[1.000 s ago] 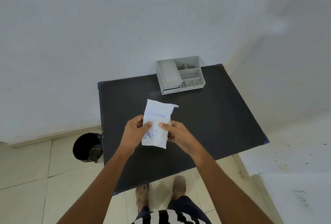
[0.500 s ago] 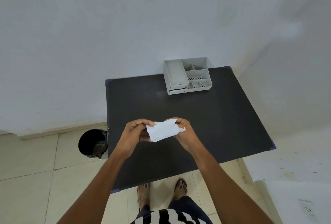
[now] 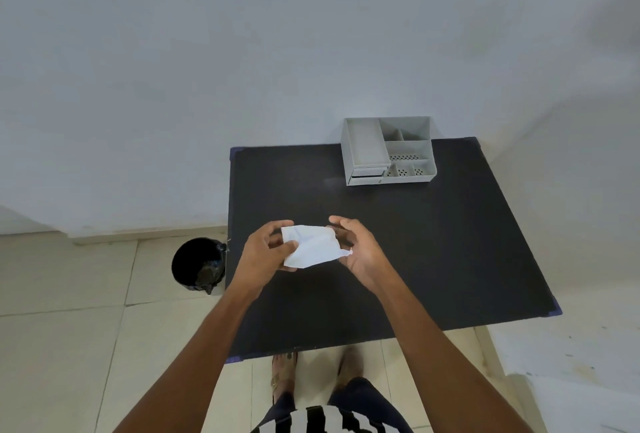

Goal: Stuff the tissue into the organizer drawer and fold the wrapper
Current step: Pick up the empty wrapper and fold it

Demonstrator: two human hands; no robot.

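Note:
A white wrapper [image 3: 311,247] with faint blue print is folded over between my hands, above the middle of the black table [image 3: 433,242]. My left hand [image 3: 266,249] pinches its left edge with thumb and fingers. My right hand [image 3: 356,245] cups its right end, fingers curled over the top. The grey organizer [image 3: 388,152] stands at the table's far edge against the wall. Its small drawer [image 3: 367,173] is at the lower left front and looks nearly shut. No tissue shows.
A black bin [image 3: 199,264] stands on the tiled floor left of the table. A white wall runs behind the table and a pale ledge lies to the right. My feet are at the table's near edge.
The wrapper was held flat and upright a second ago. It has since been folded over into a smaller piece between both hands. The view has shifted slightly.

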